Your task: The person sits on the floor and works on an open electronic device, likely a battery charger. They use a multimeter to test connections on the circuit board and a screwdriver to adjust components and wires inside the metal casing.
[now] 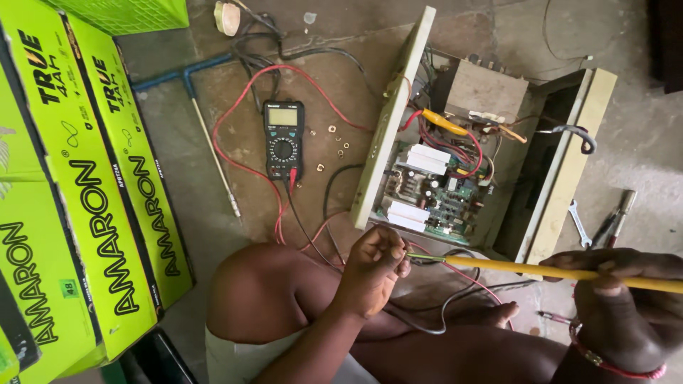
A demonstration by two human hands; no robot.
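Inside open metal case (569, 163), circuit board (434, 192)

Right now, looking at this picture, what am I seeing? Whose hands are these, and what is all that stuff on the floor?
The camera sits on a person's head, looking down at their own hands and bent knees. The right hand grips a yellow rod; the left hand pinches its thin tip. In front lies an opened metal box showing a circuit board and wires. On the concrete floor lie a black meter with red and black leads, small nuts, a wrench and green cartons.
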